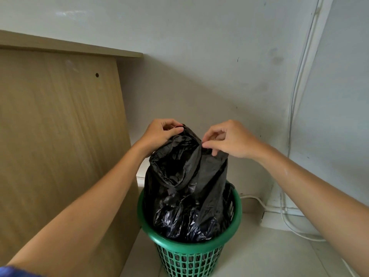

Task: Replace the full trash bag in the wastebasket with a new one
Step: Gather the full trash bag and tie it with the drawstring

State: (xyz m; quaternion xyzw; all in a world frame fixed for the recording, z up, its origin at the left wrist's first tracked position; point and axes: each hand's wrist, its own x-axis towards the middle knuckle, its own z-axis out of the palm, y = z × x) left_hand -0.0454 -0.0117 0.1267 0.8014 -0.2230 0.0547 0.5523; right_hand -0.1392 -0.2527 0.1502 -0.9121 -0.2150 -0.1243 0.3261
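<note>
A black trash bag (pixel 187 186) stands tall out of a green lattice wastebasket (pixel 189 256) on the floor, low in the middle of the head view. Its top is pulled up well above the green rim. My left hand (pixel 159 134) grips the bag's upper left edge in closed fingers. My right hand (pixel 229 139) pinches the upper right edge between thumb and fingertips. The bag's mouth sags half open between the two hands. What is inside the bag is hidden.
A wooden desk side panel (pixel 60 146) stands close on the left of the basket. White walls meet in a corner behind it. White cables (pixel 287 218) run down the right wall and across the pale floor (pixel 269 254) to the right.
</note>
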